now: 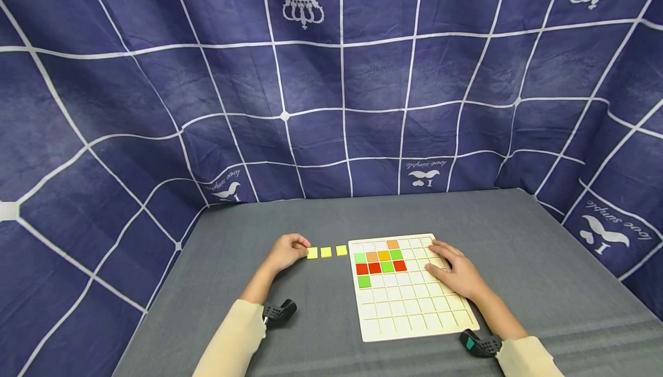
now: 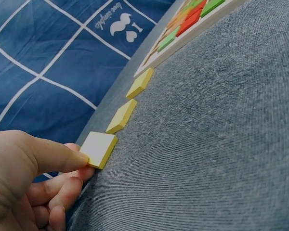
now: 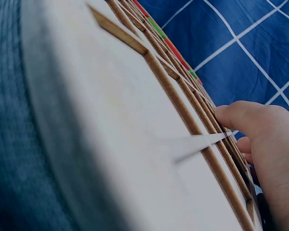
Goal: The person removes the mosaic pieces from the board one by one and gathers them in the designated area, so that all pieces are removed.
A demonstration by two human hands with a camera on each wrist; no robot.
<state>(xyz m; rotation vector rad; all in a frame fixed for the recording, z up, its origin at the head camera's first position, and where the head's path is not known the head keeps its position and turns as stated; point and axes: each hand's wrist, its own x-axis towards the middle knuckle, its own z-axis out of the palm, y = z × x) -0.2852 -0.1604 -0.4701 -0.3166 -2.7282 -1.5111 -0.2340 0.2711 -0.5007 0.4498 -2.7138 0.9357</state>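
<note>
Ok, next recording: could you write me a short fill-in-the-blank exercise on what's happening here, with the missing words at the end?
1. The left hand pinches a ____ tile, while the right hand touches the board.
2. Counting the pinched one, ____ tiles are off the board.
3. In the head view, those tiles are to the ____ of the board.
4. In the head view, the lowest tile on the board is ____.

Missing words: yellow; three; left; green.
</note>
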